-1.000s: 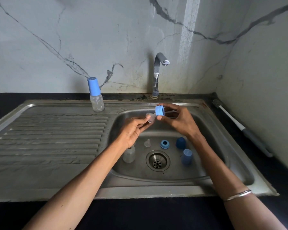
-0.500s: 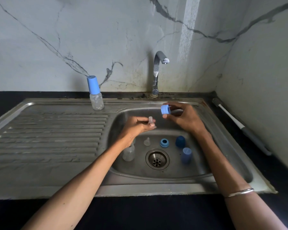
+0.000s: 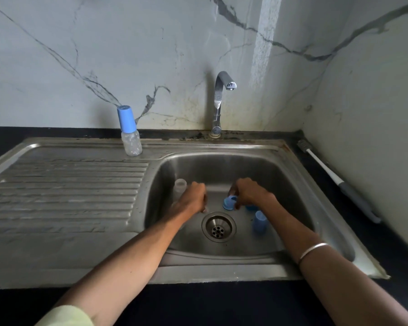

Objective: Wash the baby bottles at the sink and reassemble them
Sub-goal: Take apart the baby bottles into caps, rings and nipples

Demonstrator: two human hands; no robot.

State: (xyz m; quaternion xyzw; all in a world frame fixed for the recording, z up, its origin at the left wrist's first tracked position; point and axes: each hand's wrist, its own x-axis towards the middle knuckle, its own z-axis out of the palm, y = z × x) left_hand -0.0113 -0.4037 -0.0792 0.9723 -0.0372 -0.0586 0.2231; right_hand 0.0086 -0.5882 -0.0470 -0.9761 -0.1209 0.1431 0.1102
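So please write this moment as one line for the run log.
left hand: grips clear plastic bottle | right hand: pinches blue screw ring | steel sink basin: blue cap standing | tap: off

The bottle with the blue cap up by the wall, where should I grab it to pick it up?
Hold the bottle around its clear lower body, coming from the front. It stands upright on the sink's back ledge close to the wall, and a pull on the tall blue cap might just lift the cap off.

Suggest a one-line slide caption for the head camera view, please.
Both hands low in the sink basin: left hand by a clear bottle, right hand holding a blue ring.
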